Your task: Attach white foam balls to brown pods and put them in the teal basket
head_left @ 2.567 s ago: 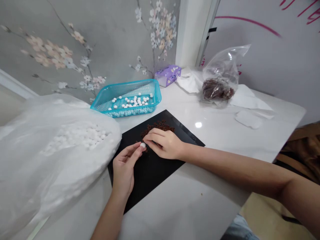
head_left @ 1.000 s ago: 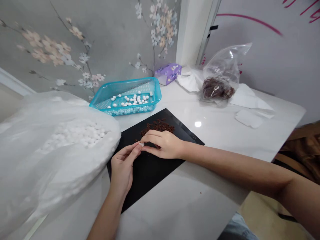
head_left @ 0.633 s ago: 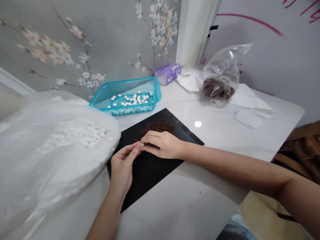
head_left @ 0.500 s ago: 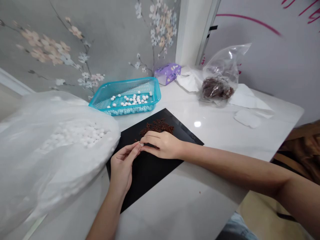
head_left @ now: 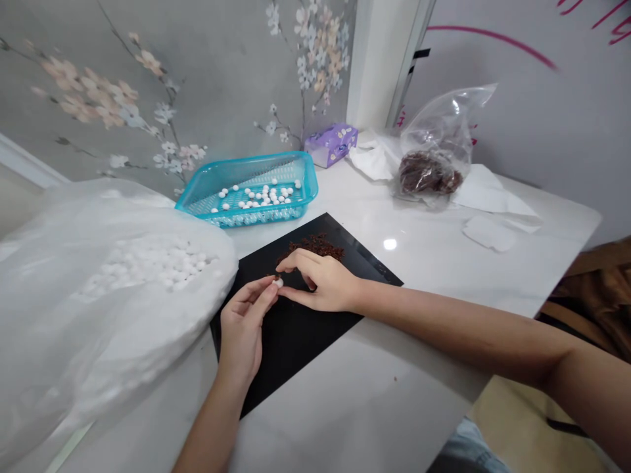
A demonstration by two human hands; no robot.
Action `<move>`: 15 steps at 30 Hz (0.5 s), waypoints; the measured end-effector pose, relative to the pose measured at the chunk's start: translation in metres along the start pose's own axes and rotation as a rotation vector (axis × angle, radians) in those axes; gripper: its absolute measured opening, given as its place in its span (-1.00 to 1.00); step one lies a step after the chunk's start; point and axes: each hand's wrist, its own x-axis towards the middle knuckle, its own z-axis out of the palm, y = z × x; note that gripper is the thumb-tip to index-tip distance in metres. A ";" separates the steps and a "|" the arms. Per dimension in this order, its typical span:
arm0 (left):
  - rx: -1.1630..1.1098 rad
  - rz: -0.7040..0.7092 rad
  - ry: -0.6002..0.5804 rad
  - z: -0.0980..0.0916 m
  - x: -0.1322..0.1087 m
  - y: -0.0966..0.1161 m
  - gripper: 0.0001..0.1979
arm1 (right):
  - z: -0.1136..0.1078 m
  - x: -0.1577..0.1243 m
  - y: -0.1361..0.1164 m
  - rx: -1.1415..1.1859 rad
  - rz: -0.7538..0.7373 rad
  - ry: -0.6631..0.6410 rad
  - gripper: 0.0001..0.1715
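Pinched between the thumb and fingers of my left hand (head_left: 249, 312) is a small white ball (head_left: 278, 282). A brown bit shows at the ball's upper side. My right hand (head_left: 320, 279) is close by on the right, its index finger and thumb spread apart around the ball's far side; whether the thumb tip touches it I cannot tell. Both hands are above a black mat (head_left: 290, 348). Behind my right hand lies a heap of reddish-brown flakes (head_left: 318, 245), partly covered by the fingers.
A large translucent bag (head_left: 162, 335) of white balls bulges on the left, overlapping the mat's edge. Behind stands a turquoise basket (head_left: 310, 190) with several white balls. Farther right are a purple tissue pack (head_left: 331, 146), white paper (head_left: 486, 190) and a clear bag of brown material (head_left: 428, 172).
My right index finger has lifted away from its thumb, opening a gap that shows more of the white ball and a brown bit. My left hand keeps its pinch, barely moved.
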 end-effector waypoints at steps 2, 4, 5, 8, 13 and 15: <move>-0.005 -0.002 -0.006 0.001 0.001 0.001 -0.82 | 0.000 0.000 0.000 -0.005 -0.014 -0.003 -0.78; -0.017 0.000 -0.005 0.002 0.002 0.001 -0.82 | 0.000 0.000 0.000 -0.012 -0.029 -0.008 -0.79; -0.033 0.004 0.007 0.002 0.002 0.001 -0.82 | -0.001 0.001 0.000 -0.018 -0.031 -0.004 -0.78; -0.112 0.030 0.082 0.003 0.004 0.001 -0.84 | -0.006 0.009 0.002 -0.083 0.001 0.051 -0.75; -0.179 0.096 0.157 0.001 0.002 0.003 -0.75 | -0.028 0.043 0.025 -0.327 0.163 0.227 -0.70; -0.168 0.107 0.156 0.000 0.000 0.004 -0.72 | -0.038 0.063 0.041 -0.419 0.181 0.253 -0.70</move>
